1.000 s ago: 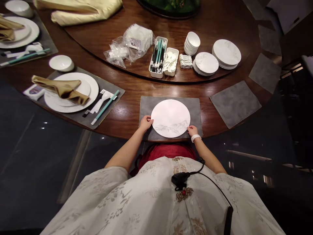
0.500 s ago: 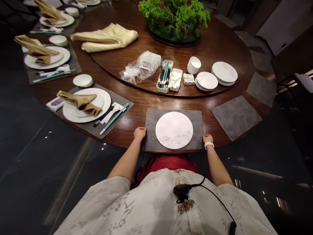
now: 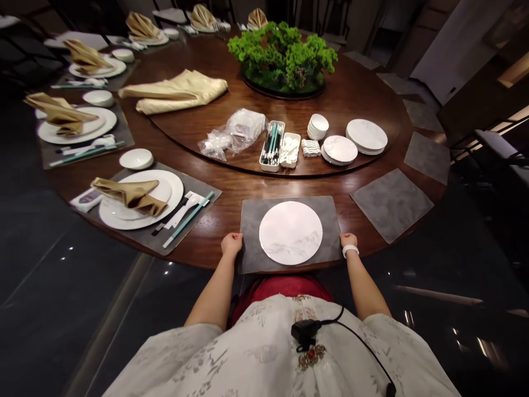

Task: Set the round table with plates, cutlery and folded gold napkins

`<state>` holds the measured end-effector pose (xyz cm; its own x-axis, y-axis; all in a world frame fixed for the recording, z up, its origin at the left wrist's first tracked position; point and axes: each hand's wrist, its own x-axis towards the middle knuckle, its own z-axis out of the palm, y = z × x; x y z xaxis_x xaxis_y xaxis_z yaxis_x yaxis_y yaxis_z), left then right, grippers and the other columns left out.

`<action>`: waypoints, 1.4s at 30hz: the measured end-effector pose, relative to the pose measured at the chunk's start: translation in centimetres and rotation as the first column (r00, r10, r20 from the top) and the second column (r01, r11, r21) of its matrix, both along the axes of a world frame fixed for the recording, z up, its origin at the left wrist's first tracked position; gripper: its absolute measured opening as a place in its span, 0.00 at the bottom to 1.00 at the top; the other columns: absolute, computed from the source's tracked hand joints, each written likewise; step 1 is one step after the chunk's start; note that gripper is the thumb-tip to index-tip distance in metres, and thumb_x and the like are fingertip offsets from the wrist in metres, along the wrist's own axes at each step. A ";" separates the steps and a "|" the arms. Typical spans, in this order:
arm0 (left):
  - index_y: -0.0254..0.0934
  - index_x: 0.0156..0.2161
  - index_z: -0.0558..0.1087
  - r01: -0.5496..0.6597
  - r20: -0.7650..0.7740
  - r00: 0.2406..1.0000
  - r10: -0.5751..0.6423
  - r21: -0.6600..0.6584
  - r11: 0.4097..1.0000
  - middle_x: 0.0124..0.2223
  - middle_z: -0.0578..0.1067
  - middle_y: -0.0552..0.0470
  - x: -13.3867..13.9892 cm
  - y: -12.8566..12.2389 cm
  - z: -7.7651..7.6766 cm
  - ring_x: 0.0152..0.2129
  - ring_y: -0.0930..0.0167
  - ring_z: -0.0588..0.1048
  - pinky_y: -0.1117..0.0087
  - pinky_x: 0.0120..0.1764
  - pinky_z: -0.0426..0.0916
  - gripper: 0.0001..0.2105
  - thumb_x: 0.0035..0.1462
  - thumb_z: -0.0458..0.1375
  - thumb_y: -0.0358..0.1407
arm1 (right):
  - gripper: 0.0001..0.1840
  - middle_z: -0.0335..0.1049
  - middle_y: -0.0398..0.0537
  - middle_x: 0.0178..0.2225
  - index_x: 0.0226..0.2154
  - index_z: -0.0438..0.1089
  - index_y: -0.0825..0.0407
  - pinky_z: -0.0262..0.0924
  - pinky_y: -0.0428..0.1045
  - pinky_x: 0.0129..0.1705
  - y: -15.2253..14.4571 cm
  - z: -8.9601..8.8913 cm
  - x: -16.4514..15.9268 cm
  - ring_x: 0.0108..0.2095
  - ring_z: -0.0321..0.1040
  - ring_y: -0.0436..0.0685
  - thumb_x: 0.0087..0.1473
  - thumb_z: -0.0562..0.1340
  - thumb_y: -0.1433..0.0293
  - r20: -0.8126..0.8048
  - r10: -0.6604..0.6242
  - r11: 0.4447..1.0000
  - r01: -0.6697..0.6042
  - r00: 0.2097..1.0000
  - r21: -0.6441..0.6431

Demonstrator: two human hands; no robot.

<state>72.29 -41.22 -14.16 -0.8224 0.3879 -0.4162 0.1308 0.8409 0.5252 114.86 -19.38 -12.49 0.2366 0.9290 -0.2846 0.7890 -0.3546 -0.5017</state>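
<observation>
A grey rectangular placemat (image 3: 250, 220) lies at the near edge of the round wooden table, directly in front of me. On it rests a large white plate (image 3: 291, 232) with a faint grey landscape pattern. The placemat's left edge is pinched by my left hand (image 3: 232, 243), fingers closed on it. My right hand (image 3: 349, 241), with a white band at the wrist, grips the right edge the same way. Neither hand touches the plate.
To the left are laid settings with gold napkins (image 3: 130, 194), plates and chopsticks (image 3: 188, 219). On the turntable stand a chopstick tray (image 3: 272, 146), small bowls (image 3: 318, 127), stacked plates (image 3: 366, 135), a plastic bag (image 3: 247, 128) and a green miniature tree (image 3: 285, 58). A bare placemat (image 3: 392, 205) lies right.
My view has tilted up slightly, so the table sits lower and more of its far side shows. Both hands still hold the placemat's edges, and the plate stays on it.
</observation>
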 end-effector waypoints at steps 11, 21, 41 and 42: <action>0.36 0.40 0.78 -0.076 -0.009 0.997 0.076 -0.080 0.994 0.44 0.79 0.40 -2.3 1.2 -1.3 0.43 0.55 0.77 0.53 0.52 0.71 0.14 0.52 0.63 0.44 | 0.08 0.79 0.56 0.38 0.31 0.77 0.55 0.66 0.49 0.47 -1.5 -0.1 0.0 0.38 0.75 0.58 0.50 0.65 0.67 0.043 0.046 0.994 -0.041 0.998 -0.105; 0.34 0.43 0.77 -0.039 -0.121 0.992 0.029 -0.085 0.996 0.42 0.79 0.46 -0.6 0.3 0.0 0.40 0.63 0.76 0.58 0.52 0.69 0.12 0.59 0.59 0.40 | 0.11 0.80 0.54 0.37 0.35 0.78 0.53 0.66 0.47 0.41 -2.0 0.6 -0.3 0.35 0.75 0.56 0.54 0.63 0.64 0.020 0.120 0.985 -0.116 0.993 -0.126; 0.39 0.66 0.64 0.187 -0.333 0.908 -0.254 -0.222 0.957 0.70 0.57 0.34 -0.9 0.4 2.4 0.67 0.48 0.56 0.41 0.62 0.56 0.29 0.64 0.44 0.48 | 0.26 0.56 0.59 0.68 0.62 0.65 0.54 0.43 0.65 0.69 7.3 2.3 -1.6 0.68 0.52 0.67 0.65 0.56 0.61 0.194 0.685 0.725 -0.682 0.702 -0.096; 0.38 0.66 0.64 0.183 -0.335 0.909 -0.246 -0.209 0.961 0.70 0.57 0.33 -1.0 0.8 2.3 0.67 0.47 0.56 0.40 0.62 0.56 0.30 0.64 0.45 0.48 | 0.23 0.62 0.60 0.64 0.58 0.70 0.54 0.47 0.63 0.68 8.3 2.7 -1.4 0.65 0.58 0.66 0.65 0.58 0.62 0.164 0.678 0.735 -0.670 0.717 -0.109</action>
<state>71.28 -40.39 -11.82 -0.8323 0.5214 -0.1880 0.4689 0.8433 0.2627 113.44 -11.10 -9.78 -0.3972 0.8520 -0.3410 0.9005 0.2903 -0.3237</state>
